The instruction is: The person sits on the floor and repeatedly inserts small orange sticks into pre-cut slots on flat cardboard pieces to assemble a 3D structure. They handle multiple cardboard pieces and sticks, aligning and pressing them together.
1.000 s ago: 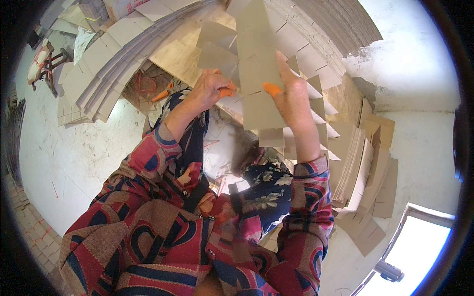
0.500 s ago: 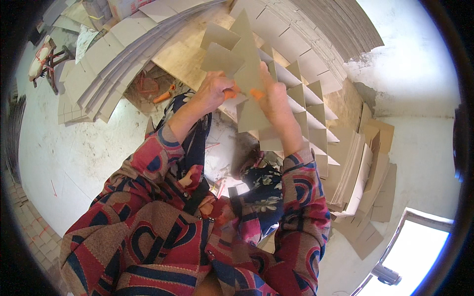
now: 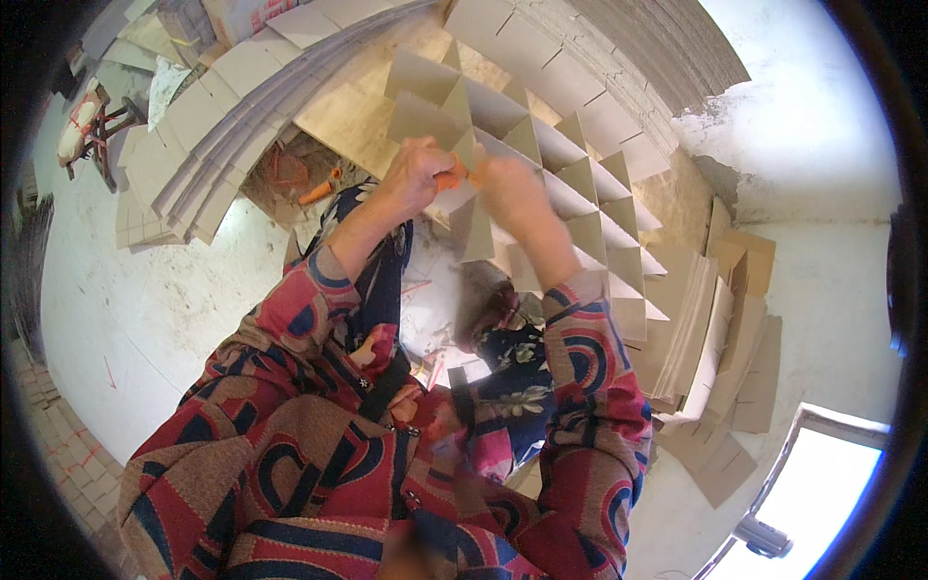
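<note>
A grid of interlocked grey-brown cardboard dividers (image 3: 572, 150) stands before me, its upright strips crossing to form open cells. Closed around the near left edge of the grid is my left hand (image 3: 418, 177), with an orange covering at the thumb. My right hand (image 3: 512, 190), blurred by motion, is curled at the same crossing strip, close beside the left. An orange tip shows between the two hands. Just below them a pale cardboard flap (image 3: 474, 232) hangs down. The fingertips of both hands are partly hidden.
Slotted cardboard sheets (image 3: 217, 101) fan out at the left; another stack (image 3: 657, 53) lies at the far right. More cardboard pieces (image 3: 691, 333) lean by the right wall. A small stool (image 3: 95, 130) stands far left. An orange-handled tool (image 3: 317, 191) lies in a recess near my knee.
The tall pointed cardboard strip that stood up between my hands is now down at the grid's level. My right hand has moved left and slightly lower, toward my nearly still left hand.
</note>
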{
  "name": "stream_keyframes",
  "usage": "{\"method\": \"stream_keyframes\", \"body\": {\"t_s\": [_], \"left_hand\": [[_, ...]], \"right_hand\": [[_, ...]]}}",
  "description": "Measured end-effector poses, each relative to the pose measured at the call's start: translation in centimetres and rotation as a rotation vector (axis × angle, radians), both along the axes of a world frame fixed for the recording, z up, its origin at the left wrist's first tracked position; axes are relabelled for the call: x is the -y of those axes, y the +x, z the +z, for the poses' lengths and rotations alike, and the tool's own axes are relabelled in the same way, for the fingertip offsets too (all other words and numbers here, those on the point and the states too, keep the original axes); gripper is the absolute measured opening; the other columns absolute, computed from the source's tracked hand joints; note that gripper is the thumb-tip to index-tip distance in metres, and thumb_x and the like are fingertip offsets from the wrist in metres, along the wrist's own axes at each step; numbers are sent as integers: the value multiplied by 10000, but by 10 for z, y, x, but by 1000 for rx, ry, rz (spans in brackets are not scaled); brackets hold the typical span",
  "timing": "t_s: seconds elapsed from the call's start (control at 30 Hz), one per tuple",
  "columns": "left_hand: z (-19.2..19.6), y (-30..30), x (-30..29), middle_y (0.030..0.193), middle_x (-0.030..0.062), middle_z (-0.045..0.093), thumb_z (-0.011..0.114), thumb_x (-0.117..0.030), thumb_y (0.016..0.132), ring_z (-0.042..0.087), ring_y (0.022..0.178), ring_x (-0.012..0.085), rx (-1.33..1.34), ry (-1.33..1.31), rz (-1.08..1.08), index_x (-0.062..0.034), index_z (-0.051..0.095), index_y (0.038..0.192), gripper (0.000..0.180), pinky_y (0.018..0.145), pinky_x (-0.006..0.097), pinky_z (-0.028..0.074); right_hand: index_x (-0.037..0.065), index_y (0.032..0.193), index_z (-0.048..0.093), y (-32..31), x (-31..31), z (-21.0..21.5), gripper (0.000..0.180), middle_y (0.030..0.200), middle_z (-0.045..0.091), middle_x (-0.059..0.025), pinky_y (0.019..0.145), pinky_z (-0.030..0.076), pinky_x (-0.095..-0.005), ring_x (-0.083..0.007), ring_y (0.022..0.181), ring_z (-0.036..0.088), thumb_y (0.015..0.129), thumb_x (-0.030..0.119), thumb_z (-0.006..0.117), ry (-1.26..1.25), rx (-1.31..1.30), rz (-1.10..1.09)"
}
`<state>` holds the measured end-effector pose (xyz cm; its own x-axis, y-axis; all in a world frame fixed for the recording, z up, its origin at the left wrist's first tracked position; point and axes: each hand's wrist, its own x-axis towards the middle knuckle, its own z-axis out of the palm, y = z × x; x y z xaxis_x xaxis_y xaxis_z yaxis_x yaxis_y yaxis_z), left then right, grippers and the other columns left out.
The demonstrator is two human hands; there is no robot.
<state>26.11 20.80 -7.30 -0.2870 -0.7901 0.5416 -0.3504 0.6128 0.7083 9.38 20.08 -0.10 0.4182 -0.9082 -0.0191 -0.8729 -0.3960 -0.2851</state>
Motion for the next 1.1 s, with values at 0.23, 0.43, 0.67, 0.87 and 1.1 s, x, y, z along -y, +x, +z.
{"method": "stream_keyframes", "body": {"t_s": [0.23, 0.43, 0.67, 0.87, 1.1], "left_hand": [[1, -3, 6, 725, 67, 489, 671, -217, 676, 469, 710, 261, 175, -382, 201, -157, 615, 816, 162, 645, 396, 344], [20, -16, -13, 1340, 91, 440, 768, -230, 677, 343, 1299, 316, 504, -202, -10, -105, 337, 1411, 861, 1072, 515, 266], [4, -34, 63, 1387, 84, 400, 759, -188, 661, 252, 1358, 298, 564, -273, -134, -98, 338, 1401, 856, 1107, 499, 217], [31, -57, 93, 766, 57, 583, 589, -210, 759, 545, 795, 269, 585, -136, -439, -103, 540, 850, 148, 751, 434, 388], [-14, -25, 71, 749, 52, 549, 542, -161, 773, 535, 747, 234, 462, -355, -397, -110, 490, 775, 73, 701, 370, 385]], "right_hand": [[65, 865, 678, -33, 26, 20, 390, 856, 649, -182, 652, 497, -438, -359, 748, 621, 882, 434, 554, -403, 95, -128], [-88, 1325, 395, -204, 56, -67, 832, 1279, 506, -250, 926, 423, -487, -336, 1095, 567, 833, 559, 574, -285, -235, -593], [-66, 1239, 468, -130, -6, -49, 604, 721, 646, -181, 566, 479, -432, -357, 651, 625, 783, 260, 695, 200, 349, -211], [1, 864, 583, -131, -25, -24, 349, 654, 612, -203, 571, 469, -473, -403, 648, 603, 705, 252, 765, -7, -76, -217], [21, 804, 552, -112, -26, -39, 310, 713, 612, -216, 618, 473, -478, -415, 702, 599, 708, 229, 760, -29, -51, -106]]}}
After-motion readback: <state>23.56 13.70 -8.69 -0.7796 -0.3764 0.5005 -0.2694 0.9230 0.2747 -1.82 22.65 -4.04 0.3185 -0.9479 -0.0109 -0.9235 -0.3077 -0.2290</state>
